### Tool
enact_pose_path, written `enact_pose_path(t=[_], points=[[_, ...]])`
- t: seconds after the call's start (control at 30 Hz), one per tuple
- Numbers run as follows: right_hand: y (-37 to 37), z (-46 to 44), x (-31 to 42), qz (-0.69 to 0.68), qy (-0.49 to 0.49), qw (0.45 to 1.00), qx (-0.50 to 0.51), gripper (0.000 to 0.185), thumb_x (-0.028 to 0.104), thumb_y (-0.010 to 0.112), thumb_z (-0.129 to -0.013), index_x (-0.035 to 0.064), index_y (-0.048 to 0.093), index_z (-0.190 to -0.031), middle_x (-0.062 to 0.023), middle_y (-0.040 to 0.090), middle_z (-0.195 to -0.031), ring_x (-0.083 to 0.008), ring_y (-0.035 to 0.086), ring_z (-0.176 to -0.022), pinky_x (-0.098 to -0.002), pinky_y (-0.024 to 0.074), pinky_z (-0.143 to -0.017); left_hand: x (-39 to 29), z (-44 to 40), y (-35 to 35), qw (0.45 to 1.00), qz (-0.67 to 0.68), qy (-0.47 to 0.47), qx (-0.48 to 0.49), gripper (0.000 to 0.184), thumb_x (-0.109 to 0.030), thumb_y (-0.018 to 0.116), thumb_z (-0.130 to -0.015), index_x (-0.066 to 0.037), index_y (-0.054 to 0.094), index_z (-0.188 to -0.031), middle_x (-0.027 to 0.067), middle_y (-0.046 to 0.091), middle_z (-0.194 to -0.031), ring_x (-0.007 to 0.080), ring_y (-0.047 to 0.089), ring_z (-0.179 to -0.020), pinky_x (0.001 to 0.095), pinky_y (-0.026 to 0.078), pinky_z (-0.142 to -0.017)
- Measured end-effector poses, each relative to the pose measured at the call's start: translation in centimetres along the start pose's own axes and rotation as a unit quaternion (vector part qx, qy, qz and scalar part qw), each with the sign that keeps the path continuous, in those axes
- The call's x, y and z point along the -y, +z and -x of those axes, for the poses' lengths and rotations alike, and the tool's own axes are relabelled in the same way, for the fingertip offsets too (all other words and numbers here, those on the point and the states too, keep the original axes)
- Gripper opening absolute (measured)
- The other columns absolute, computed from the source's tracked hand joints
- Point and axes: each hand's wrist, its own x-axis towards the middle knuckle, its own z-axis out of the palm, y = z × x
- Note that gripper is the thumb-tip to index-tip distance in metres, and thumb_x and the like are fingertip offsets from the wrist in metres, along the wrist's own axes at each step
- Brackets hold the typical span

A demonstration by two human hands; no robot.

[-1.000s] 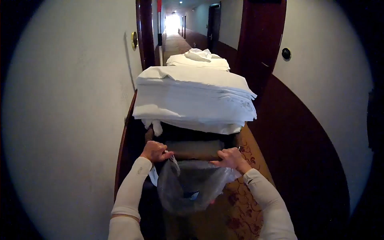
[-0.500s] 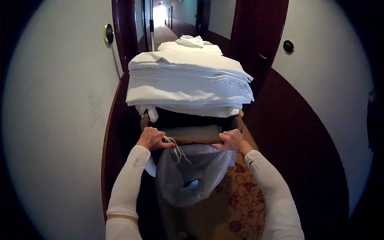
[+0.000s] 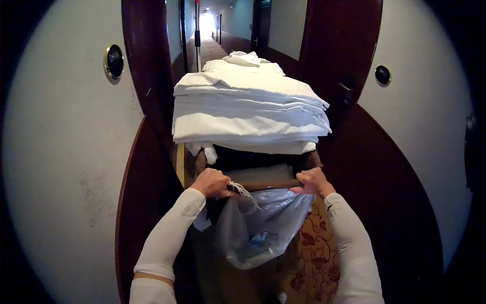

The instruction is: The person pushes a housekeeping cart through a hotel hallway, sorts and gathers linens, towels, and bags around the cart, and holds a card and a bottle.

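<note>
A brown cart handle [image 3: 268, 186] runs across the view between my hands. My left hand [image 3: 213, 183] is wrapped round its left end, beside some white strings [image 3: 244, 191]. My right hand [image 3: 312, 182] grips the right end. From the handle hangs a clear plastic bag [image 3: 258, 228] with a small light-blue item [image 3: 259, 238] inside. Beyond the handle, a tall stack of folded white linen [image 3: 248, 114] lies on the cart, and more white linen [image 3: 243, 65] is piled further forward.
Dark red doors stand at left [image 3: 147, 50] and right [image 3: 336, 45], with round plaques [image 3: 114, 63] on the walls. A pole [image 3: 197, 38] rises at the front left. Patterned carpet [image 3: 316, 253] shows below, and the corridor [image 3: 210, 45] stretches to a bright end.
The near doors and wall plaques have come closer as the cart and I moved forward along the corridor. Both hands have kept their hold, and the bag has swung slightly.
</note>
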Motion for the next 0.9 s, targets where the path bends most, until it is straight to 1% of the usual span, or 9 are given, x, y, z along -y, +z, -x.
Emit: enact_pose_path(t=[0.03,0.2,0.57,0.67,0.77,0.8,0.83,0.87,0.9], points=[[0.3,0.3,0.1,0.012,0.005,1.000,-0.001,0.057,0.062,0.064,-0.068,0.0091,0.048,-0.053,-0.0069,0.053,-0.049,-0.0255,0.056,-0.045,-0.0364,0.0447,-0.043,0.1,0.2,0.3,1.000,-0.002,0.010,-0.012,0.057,-0.068,0.057,-0.070,-0.012,0.067,-0.071,0.0140,0.063,-0.062,0.0337,0.062,-0.059,0.0433,0.049,-0.054],[0.7,-0.3,-0.4,0.012,-0.005,1.000,-0.024,0.057,0.060,0.065,-0.069,0.0086,0.047,-0.053,-0.0071,0.053,-0.049,-0.0255,0.056,-0.045,-0.0360,0.0442,-0.043,0.4,0.0,0.8,0.995,-0.045,0.024,-0.082,0.058,-0.066,0.057,-0.071,-0.009,0.056,-0.060,0.0138,0.059,-0.054,0.0331,0.059,-0.050,0.0412,0.046,-0.047],[0.4,0.3,-1.1,-0.030,-0.018,0.997,-0.064,0.058,0.061,0.066,-0.068,0.0093,0.046,-0.051,-0.0059,0.050,-0.047,-0.0241,0.054,-0.043,-0.0344,0.0443,-0.043,-0.4,-0.1,0.8,0.996,-0.078,-0.044,-0.028,0.058,-0.066,0.061,-0.066,-0.009,0.059,-0.059,0.0127,0.060,-0.056,0.0312,0.060,-0.052,0.0400,0.046,-0.049],[0.2,0.1,-1.2,-0.026,-0.035,0.994,-0.100,0.058,0.062,0.067,-0.066,0.0094,0.047,-0.052,-0.0052,0.051,-0.053,-0.0222,0.057,-0.049,-0.0339,0.0444,-0.045,-0.2,-0.2,1.0,0.994,-0.087,-0.056,-0.040,0.058,-0.068,0.062,-0.063,-0.010,0.060,-0.059,0.0120,0.060,-0.056,0.0313,0.060,-0.053,0.0408,0.047,-0.051],[0.8,0.3,-1.7,-0.034,-0.047,0.988,-0.144,0.059,0.062,0.066,-0.067,0.0086,0.049,-0.050,-0.0064,0.052,-0.051,-0.0236,0.057,-0.047,-0.0340,0.0451,-0.045,-0.5,-0.3,1.0,0.993,-0.097,-0.066,-0.023,0.059,-0.069,0.060,-0.062,-0.010,0.060,-0.060,0.0119,0.060,-0.056,0.0315,0.060,-0.053,0.0413,0.047,-0.051],[0.9,0.6,-1.7,-0.035,-0.047,0.988,-0.143,0.059,0.062,0.066,-0.067,0.0086,0.049,-0.050,-0.0064,0.052,-0.051,-0.0236,0.057,-0.047,-0.0340,0.0451,-0.045,-0.4,-0.3,1.1,0.992,-0.104,-0.069,-0.008,0.060,-0.070,0.059,-0.062,-0.010,0.061,-0.060,0.0119,0.060,-0.056,0.0317,0.060,-0.052,0.0414,0.047,-0.051],[1.0,0.8,-1.9,-0.038,-0.019,0.994,-0.098,0.061,0.063,0.064,-0.068,0.0080,0.050,-0.048,-0.0077,0.053,-0.049,-0.0246,0.058,-0.046,-0.0343,0.0454,-0.045,-0.3,-0.5,1.2,0.992,-0.105,-0.068,-0.006,0.060,-0.070,0.059,-0.062,-0.010,0.061,-0.060,0.0119,0.060,-0.056,0.0317,0.060,-0.052,0.0414,0.047,-0.051],[1.1,1.0,-1.8,-0.039,0.010,0.998,-0.051,0.063,0.065,0.063,-0.069,0.0075,0.051,-0.047,-0.0090,0.054,-0.048,-0.0256,0.058,-0.046,-0.0345,0.0458,-0.045,-0.3,-0.5,1.4,0.992,-0.112,-0.061,-0.020,0.061,-0.071,0.058,-0.063,-0.010,0.060,-0.060,0.0121,0.060,-0.056,0.0317,0.060,-0.052,0.0413,0.047,-0.050],[1.2,1.1,-1.7,-0.040,0.014,0.998,-0.049,0.063,0.065,0.063,-0.069,0.0075,0.051,-0.047,-0.0090,0.054,-0.048,-0.0256,0.058,-0.046,-0.0345,0.0458,-0.045,-0.2,-0.5,1.5,0.991,-0.120,-0.053,-0.033,0.061,-0.071,0.057,-0.064,-0.010,0.060,-0.060,0.0123,0.060,-0.055,0.0318,0.060,-0.052,0.0412,0.047,-0.050]])
